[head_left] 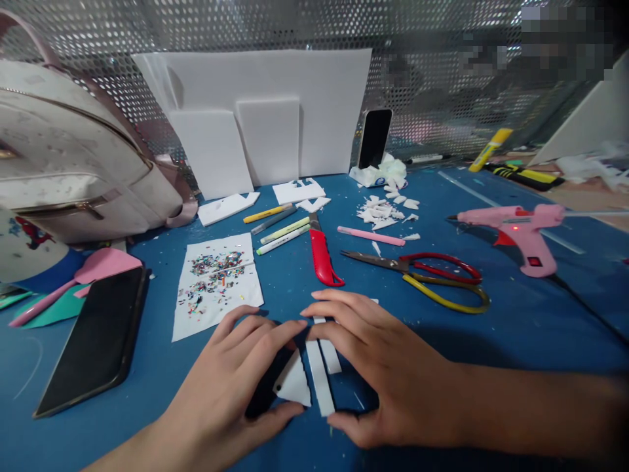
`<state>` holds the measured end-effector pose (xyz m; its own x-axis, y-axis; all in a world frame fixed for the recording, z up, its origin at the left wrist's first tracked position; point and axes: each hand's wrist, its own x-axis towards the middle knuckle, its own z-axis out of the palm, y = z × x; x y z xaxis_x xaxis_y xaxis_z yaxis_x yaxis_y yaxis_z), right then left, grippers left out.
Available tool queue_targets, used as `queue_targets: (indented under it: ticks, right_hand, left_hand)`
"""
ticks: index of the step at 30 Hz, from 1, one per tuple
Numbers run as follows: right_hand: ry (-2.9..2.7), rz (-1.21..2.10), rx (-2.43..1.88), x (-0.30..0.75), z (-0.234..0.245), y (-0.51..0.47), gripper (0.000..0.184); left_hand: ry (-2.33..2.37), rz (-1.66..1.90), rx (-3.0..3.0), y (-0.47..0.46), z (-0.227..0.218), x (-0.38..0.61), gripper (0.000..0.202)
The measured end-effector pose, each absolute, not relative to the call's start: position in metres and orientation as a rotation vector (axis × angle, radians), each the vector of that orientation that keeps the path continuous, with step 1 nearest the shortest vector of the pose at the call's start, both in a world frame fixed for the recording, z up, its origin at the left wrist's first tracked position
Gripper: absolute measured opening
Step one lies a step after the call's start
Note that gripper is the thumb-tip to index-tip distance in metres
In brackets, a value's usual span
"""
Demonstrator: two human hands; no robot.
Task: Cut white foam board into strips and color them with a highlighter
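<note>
Two hands, three small pieces. My left hand curls half-closed around one foam triangle. It is white and matte with clean-cut edges, and I hold it lightly, thumb at its near edge and forefinger arched over its far one. Under my fingers beside it is something dark that I cannot make out. My right hand lies flattish and palm-down, not clenched. Its fingertips rest across two white foam strips, a longer strip just beside the triangle and a shorter strip against it. The thumb is near the longer one's near end. All three pieces lie on the blue mat right in front of me, between my hands.

Beyond them lies one red utility knife and one pair of scissors with a red and a yellow handle loop. One pink glue gun shows a small red light. There are four marker pens side by side, plus one pink pen. One white sheet is strewn with multicoloured glitter flakes, and there is a heap of jagged foam scraps. There are two phones: one black phone flat at my left and one standing phone propped upright. At least three smooth foam boards lean on the perforated metal panel. A white backpack with pink trim slumps at the left.
</note>
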<state>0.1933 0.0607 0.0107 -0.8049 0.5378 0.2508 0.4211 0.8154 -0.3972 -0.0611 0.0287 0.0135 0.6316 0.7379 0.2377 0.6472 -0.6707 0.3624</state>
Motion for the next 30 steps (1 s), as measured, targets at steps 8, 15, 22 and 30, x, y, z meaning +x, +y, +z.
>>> queue_targets:
  ticks: [8,15,22,30]
  right_hand:
    - [-2.714,0.408,-0.858,0.199,0.021,0.084,0.086]
    - [-2.790,0.563,-0.822,0.211,0.028,0.087,0.074]
    - [-2.857,0.479,-0.801,0.229,0.040,0.102,0.071]
    - [-2.777,0.574,-0.696,0.223,0.037,0.103,0.061]
  left_hand:
    - [1.157,0.492,2.582,0.028,0.018,-0.059,0.065]
    - [1.299,0.495,2.599,0.026,0.013,-0.062,0.069]
    - [1.321,0.512,2.579,0.028,0.014,-0.060,0.065]
    - [1.345,0.529,2.578,0.028,0.011,-0.061,0.064]
